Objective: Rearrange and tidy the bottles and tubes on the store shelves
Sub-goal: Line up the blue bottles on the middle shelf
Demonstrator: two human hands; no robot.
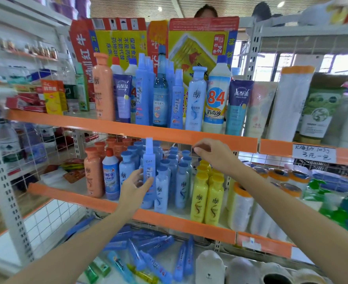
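On the middle shelf (128,210), left hand (133,188) clamped around a tall blue spray bottle (149,160), upright among blue shampoo bottles (163,191). Further right, right hand (214,153) raised by the orange shelf edge (220,140), fingers loosely curled, holding nothing.

Your left hand (135,186) covers the lower part of the tall blue spray bottle (149,160), so its label is only partly readable. The blue bottles (173,160) behind it hide one another; you can't count them. The left-side boxes (25,99) are blurred. The green pump bottles (337,203) smear toward the right edge. A head (206,12) shows only above the cartons (199,37).
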